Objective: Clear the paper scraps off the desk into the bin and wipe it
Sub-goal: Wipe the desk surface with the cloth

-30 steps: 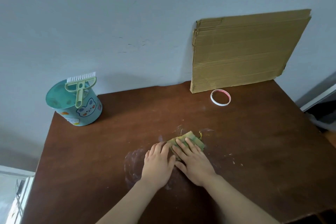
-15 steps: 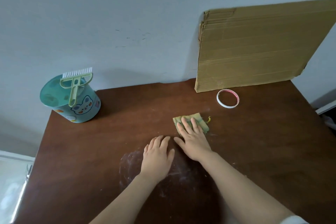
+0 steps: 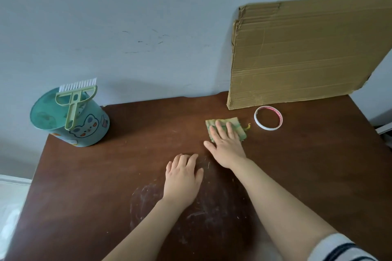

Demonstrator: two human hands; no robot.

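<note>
My right hand lies flat with straight fingers pressing a folded green-yellow cloth onto the brown desk, far from me and just left of a tape ring. My left hand rests palm down on the desk nearer to me, fingers relaxed, holding nothing. Whitish smears mark the wood around and below my left hand. A teal bin with a bear picture stands at the desk's back left corner, with a light green brush lying across its top.
A white and pink tape ring lies to the right of the cloth. A large sheet of cardboard leans against the wall at the back right. The desk's left edge drops off beside the bin.
My right hand has slid the cloth away from me toward the tape ring. My left hand stayed on the desk and the two hands are now apart.
</note>
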